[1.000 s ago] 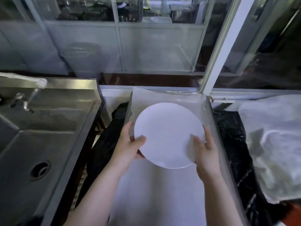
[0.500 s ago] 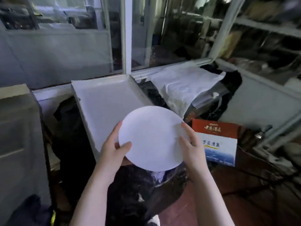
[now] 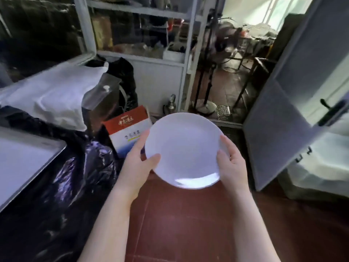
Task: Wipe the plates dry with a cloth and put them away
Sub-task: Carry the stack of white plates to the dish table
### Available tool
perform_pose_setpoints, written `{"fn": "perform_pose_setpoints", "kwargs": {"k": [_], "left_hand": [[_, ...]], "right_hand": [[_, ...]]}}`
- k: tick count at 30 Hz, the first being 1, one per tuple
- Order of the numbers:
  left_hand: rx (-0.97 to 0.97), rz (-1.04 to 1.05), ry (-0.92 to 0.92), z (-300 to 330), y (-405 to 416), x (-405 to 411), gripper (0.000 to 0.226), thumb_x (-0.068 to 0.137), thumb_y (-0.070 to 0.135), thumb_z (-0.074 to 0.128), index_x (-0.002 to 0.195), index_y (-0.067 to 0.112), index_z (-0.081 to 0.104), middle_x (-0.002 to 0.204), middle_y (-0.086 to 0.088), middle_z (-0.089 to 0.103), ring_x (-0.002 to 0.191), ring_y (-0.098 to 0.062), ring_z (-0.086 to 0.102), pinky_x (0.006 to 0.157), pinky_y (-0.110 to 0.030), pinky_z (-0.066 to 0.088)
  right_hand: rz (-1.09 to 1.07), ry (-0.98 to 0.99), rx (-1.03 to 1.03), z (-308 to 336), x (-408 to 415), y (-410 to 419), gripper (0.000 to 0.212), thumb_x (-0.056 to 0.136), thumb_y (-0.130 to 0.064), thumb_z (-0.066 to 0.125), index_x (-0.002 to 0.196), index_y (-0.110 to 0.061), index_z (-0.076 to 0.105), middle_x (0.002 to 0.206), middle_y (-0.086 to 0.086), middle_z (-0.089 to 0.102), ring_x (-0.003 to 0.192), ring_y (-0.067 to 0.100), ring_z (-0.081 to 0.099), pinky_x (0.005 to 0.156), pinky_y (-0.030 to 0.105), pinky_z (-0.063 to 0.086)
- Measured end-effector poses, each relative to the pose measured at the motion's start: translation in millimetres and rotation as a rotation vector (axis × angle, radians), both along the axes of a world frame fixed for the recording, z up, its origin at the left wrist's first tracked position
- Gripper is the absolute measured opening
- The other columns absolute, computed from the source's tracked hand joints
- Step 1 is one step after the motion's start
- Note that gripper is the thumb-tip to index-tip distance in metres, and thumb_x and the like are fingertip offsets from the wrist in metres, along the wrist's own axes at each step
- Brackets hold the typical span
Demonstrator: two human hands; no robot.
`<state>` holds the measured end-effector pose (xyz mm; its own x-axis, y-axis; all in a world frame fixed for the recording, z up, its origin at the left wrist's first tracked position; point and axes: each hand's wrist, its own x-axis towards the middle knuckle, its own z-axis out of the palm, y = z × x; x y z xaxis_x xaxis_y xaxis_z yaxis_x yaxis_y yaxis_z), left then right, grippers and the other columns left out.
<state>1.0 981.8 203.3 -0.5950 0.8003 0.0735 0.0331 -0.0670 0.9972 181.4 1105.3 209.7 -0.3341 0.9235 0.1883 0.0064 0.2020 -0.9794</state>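
Two hands held one white plate [image 3: 184,149] in the air above the red floor [image 3: 188,224]. The left hand [image 3: 137,163] gripped the left edge of the plate, with the thumb lying over the rim and the fingers under it. The right hand [image 3: 231,165] gripped the right edge in the same way. No cloth was in either hand, and the plate face showed only a bright reflection near its lower rim (if it was dry or wet, I could not tell).

To the left of the plate stood a counter with a pale tray [image 3: 22,159], and black plastic sheeting [image 3: 71,182] hung down its side. Just behind the plate, on the floor, was a red and white box [image 3: 126,129]. Farther left of the plate lay a white cloth [image 3: 51,97] over the counter. To the right of the plate stood an open door [image 3: 294,118], and far behind it glass shelves [image 3: 139,35] with blurred things.

In my judgement the wiping of this plate was finished and the carrying was going on. The plate was not yet put away, and the storage place was not clearly visible. How many plates were left, the view did not show.
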Motion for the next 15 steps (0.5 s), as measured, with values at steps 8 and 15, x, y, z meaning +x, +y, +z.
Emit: {"fn": "perform_pose_setpoints", "kwargs": {"k": [8, 15], "left_hand": [[0.031, -0.416, -0.046, 24.3, 141.1, 264.3, 0.07, 0.083, 0.006, 0.065, 0.132, 0.053, 0.046, 0.099, 0.015, 0.072, 0.087, -0.008, 0.068, 0.077, -0.044, 0.059], [0.063, -0.849, -0.097, 60.4, 228.2, 510.2, 0.068, 0.085, 0.008, 0.065, 0.138, 0.044, 0.043, 0.095, 0.004, 0.074, 0.081, -0.017, 0.072, 0.054, -0.03, 0.056]], "right_hand": [[-0.517, 0.092, -0.034, 28.9, 307.2, 48.5, 0.044, 0.092, -0.005, 0.05, 0.105, -0.043, 0.065, 0.122, -0.011, 0.064, 0.116, 0.012, 0.059, 0.096, 0.036, 0.05], [-0.827, 0.006, -0.008, 65.2, 553.8, 37.6, 0.039, 0.095, -0.011, 0.048, 0.12, -0.04, 0.057, 0.13, -0.013, 0.054, 0.125, 0.014, 0.048, 0.107, 0.041, 0.038]]}}
